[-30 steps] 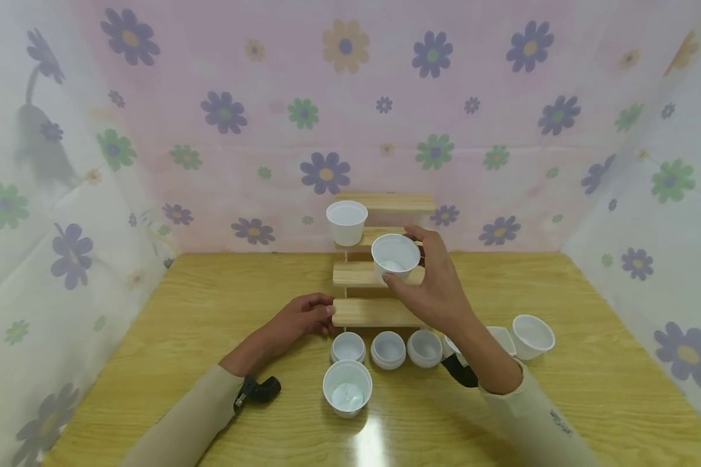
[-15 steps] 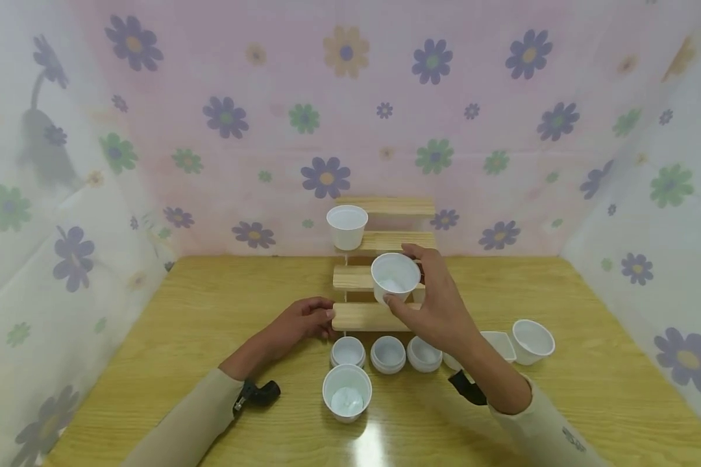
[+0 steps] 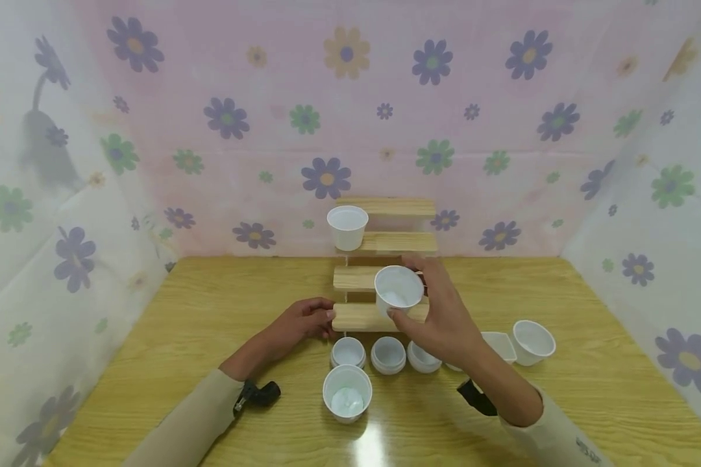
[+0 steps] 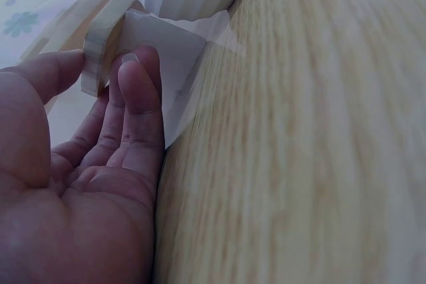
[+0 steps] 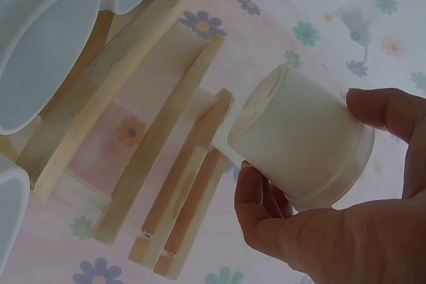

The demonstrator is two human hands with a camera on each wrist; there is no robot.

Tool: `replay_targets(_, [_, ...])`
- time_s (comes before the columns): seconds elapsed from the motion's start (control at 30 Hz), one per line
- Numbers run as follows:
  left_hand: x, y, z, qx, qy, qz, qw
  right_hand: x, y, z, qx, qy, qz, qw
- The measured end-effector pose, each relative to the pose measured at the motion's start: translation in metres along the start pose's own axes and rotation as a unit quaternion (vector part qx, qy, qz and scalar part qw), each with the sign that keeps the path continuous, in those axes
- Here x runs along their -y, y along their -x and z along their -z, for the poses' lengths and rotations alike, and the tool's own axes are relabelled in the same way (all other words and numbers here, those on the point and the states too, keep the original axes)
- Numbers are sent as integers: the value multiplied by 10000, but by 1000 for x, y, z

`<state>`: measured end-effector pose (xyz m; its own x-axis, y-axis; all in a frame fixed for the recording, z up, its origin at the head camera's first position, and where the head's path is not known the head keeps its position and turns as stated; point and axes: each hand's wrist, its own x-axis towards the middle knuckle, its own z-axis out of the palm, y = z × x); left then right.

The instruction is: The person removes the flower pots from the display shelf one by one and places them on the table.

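Observation:
My right hand (image 3: 444, 318) holds a white plastic pot (image 3: 398, 287) by its sides, mouth upward, in front of the lower steps of a wooden tiered stand. The right wrist view shows thumb and fingers on either side of this pot (image 5: 299, 138), apart from the boards. At the left end of the stand's lowest board (image 3: 359, 317), my left hand (image 3: 295, 326) pinches the wood. In the left wrist view the thumb lies on one face of the board end (image 4: 100, 51), with fingers behind it. Another white pot (image 3: 348, 228) stands at the left of a higher step.
Small white round pots (image 3: 388, 355) line the table before the stand. Nearer me stands a larger white pot (image 3: 347, 392). To the right are a square white dish (image 3: 499, 346), partly behind my forearm, and another white pot (image 3: 533, 342). Flowered cloth (image 3: 385, 130) encloses the table.
My right hand has lowered the white pot and brought it slightly nearer, from the upper steps to the lower ones. My left hand keeps its place on the board.

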<state>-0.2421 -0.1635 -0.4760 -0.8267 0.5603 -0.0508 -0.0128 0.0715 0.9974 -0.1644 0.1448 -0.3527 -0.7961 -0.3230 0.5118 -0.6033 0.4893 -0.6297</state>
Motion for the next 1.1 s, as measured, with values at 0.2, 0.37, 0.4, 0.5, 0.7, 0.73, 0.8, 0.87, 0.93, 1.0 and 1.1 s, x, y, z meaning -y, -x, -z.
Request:
replay_targets(0.2, [-3, 2, -2, -28, -20, -23, 10000, 2, 6, 0, 59, 83, 70, 9999])
replay_targets(0.37, [-2, 1, -1, -29, 9, -15, 10000, 3, 10, 1, 129, 164, 119, 9997])
replay_targets(0.4, [-2, 1, -1, -18, 14, -17, 10000, 4, 11, 2, 136, 206, 122, 9996])
replay_targets(0.5, [-1, 0, -1, 7, 17, -24, 10000, 5, 14, 4, 197, 239, 119, 9995])
replay_targets(0.7, [-2, 4, -1, 0, -54, -14, 10000, 8, 21, 2, 404, 166, 27, 9990])
replay_targets(0.73, [-2, 5, -1, -3, -67, -13, 10000, 8, 22, 2, 445, 151, 1, 9989])
replay_targets(0.8, [-3, 7, -1, -8, -70, -6, 10000, 9, 25, 1, 508, 150, -22, 9986])
replay_targets(0.87, [-2, 9, -1, -14, -72, 0, 10000, 10, 28, 0, 566, 148, -26, 9983])
replay_targets(0.93, [-2, 10, -1, -10, -76, 13, 10000, 10, 30, -1, 596, 170, 24, 9981])
replay_targets(1.0, [-1, 7, -1, -23, -73, 19, 10000, 9, 30, 1, 638, 190, 91, 9977])
replay_targets(1.1, [-3, 3, -1, -31, -98, 16, 9999, 9, 31, 5, 708, 182, 154, 9972])
